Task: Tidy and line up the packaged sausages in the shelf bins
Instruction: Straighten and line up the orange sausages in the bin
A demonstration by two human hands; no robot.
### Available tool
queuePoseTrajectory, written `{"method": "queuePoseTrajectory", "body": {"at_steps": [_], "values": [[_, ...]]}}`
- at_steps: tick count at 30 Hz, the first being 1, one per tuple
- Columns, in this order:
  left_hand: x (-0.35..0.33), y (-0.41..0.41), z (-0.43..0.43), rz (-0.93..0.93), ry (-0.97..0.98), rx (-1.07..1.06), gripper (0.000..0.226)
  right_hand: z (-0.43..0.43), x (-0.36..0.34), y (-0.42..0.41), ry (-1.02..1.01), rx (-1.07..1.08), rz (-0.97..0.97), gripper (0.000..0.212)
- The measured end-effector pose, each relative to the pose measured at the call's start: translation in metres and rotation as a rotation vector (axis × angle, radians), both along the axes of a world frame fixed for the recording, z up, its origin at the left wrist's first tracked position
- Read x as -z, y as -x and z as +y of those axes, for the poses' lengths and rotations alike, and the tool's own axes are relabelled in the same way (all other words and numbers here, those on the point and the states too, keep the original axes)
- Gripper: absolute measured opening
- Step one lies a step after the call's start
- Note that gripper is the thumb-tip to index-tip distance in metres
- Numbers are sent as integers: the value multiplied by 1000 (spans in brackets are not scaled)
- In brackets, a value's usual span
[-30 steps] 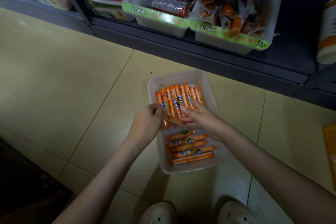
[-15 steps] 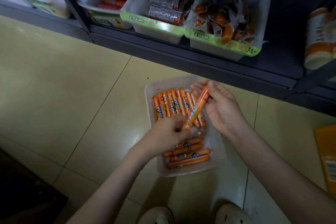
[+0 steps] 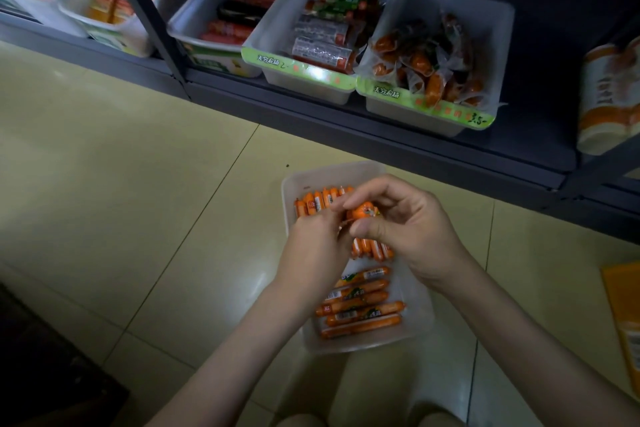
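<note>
Held sausage (image 3: 362, 211): one orange-wrapped stick, pinched between both hands above the floor bin, one end turned toward the camera.
Floor bin (image 3: 329, 175): one white bin on the tiles, directly under the hands. Its far rim shows just past the right fingertips, and its near rim lies back between the forearms.
Edges: the dark shelf lip (image 3: 381, 135) runs across beyond the hands, with a strip of floor between it and the floor bin's far rim. One shelf post (image 3: 152, 10) rises beyond and to the left of the left hand.
Open room: tiled floor (image 3: 121, 201) spreads wide to the left of the left hand. A narrower stretch lies right of the right hand, ending at one yellow pack (image 3: 623, 315) on the floor.
Lengthwise row (image 3: 317, 201): orange sausages side by side in the far half of the floor bin, beneath the hands. Six or seven tips show; the rest are hidden.
Crosswise stack (image 3: 360, 302): five sausages lying across the bin on the wrist side of the hands.
Shelf bins (image 3: 277, 28): five white ones beyond the hands, three right of the post and two left.
Left hand (image 3: 313, 253): fingers curled, pinching the sausage's near end.
Right hand (image 3: 405, 229): thumb and forefinger closed on the sausage, other fingers loosely bent.
</note>
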State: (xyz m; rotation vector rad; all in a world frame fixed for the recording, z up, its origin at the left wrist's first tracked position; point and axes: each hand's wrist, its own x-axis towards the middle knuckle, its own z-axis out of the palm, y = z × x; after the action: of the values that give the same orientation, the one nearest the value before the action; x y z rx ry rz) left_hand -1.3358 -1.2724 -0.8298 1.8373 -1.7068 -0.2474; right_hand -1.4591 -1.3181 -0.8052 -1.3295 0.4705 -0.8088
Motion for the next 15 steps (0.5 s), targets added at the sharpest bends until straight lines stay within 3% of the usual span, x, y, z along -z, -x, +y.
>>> {"method": "queuePoseTrajectory", "body": {"at_steps": [5, 9, 12, 15], "values": [[3, -1, 2, -8, 179, -23, 25, -1, 0, 2, 81, 42, 49, 21], [6, 0, 5, 56, 137, 38, 22, -3, -3, 1, 48, 117, 29, 22], [6, 0, 5, 289, -90, 120, 9, -7, -2, 0, -8, 125, 67, 30], [-1, 4, 6, 783, -319, 93, 7, -10, 4, 4, 5, 13, 184, 44]]}}
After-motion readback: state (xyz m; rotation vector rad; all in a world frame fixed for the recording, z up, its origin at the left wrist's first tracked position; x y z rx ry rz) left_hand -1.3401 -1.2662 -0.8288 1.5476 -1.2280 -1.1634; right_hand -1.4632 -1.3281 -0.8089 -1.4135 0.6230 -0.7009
